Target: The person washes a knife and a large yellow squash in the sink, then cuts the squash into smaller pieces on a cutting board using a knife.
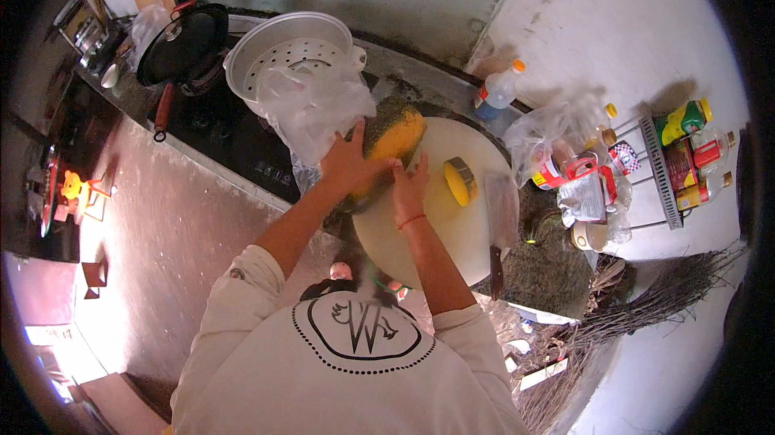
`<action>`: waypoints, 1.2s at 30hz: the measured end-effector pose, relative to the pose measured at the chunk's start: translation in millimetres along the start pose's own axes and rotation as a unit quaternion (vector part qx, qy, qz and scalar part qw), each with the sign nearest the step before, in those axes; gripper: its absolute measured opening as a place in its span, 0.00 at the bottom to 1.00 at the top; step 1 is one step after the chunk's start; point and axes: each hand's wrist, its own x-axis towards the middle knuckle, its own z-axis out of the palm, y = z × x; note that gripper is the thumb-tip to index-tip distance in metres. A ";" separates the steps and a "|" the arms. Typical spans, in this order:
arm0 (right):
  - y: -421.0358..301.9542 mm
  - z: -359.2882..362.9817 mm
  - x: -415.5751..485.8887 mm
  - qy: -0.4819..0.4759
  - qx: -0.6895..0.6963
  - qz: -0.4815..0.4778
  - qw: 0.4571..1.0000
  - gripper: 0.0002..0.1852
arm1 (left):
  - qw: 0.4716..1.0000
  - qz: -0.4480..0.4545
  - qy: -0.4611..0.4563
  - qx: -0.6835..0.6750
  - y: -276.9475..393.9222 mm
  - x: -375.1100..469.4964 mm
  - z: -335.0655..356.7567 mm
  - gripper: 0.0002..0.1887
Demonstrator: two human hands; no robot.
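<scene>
A large green-and-orange pumpkin piece (pixel 399 135) lies at the left edge of a round white cutting board (pixel 436 241). My left hand (pixel 351 159) is spread over it, fingers beside a crumpled clear plastic bag (pixel 315 102). Against the pumpkin's near right side is my right hand (pixel 412 190), its fingertips meeting my left thumb. Whether those fingertips pinch anything is hidden. A cut pumpkin slice (pixel 461 182) with yellow flesh rests on the board to the right. Along the board's right edge lies a cleaver (pixel 502 211), its dark handle towards me.
An aluminium steamer pot (pixel 290 41) with a perforated insert stands behind the bag. Left of it is a black wok (pixel 181 47) with a red handle. A plastic bottle (pixel 497 93), bagged goods (pixel 581 187) and a wall rack (pixel 663 175) are at right. Brushwood (pixel 648 296) lies below.
</scene>
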 end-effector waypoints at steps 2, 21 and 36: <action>0.2 -1.3 4.3 0.024 -0.149 -0.210 0.966 0.35 | 0.999 0.024 0.027 0.032 -0.7 -6.1 -0.6 0.54; 10.4 13.7 -25.5 -0.087 -0.265 -0.214 0.936 0.53 | 0.878 0.346 0.328 -0.026 -61.9 -16.0 -40.7 0.35; 8.3 -8.9 -37.5 -0.064 -0.224 -0.277 0.932 0.45 | 0.848 0.393 0.337 -0.112 -41.8 -68.2 -9.0 0.31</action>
